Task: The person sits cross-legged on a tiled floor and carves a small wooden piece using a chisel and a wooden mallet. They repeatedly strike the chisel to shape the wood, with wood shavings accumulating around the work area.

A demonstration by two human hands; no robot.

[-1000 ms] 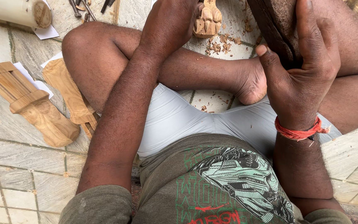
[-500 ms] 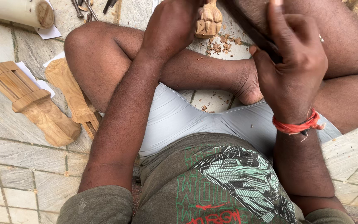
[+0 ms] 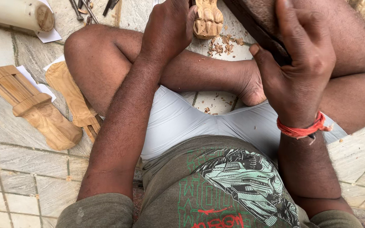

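Far left, a pale log (image 3: 20,14) and two smooth carved blanks (image 3: 43,116) lie on grey stone tiles (image 3: 17,169), with bare floor around them. The left hand (image 3: 170,29) wraps closed on a ridged carving (image 3: 208,19) at the top edge, chips (image 3: 224,44) just below. The right hand (image 3: 300,67) clamps a dark flat tool (image 3: 254,25).

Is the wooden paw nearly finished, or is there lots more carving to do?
Some is done: the carved paw already has toes cut in, and wood chips lie under it. In hand: the left hand steadies the paw while the right hand has its grip on a dark wooden block. Two more carved pieces lie on the floor. How much is left, I cannot tell.
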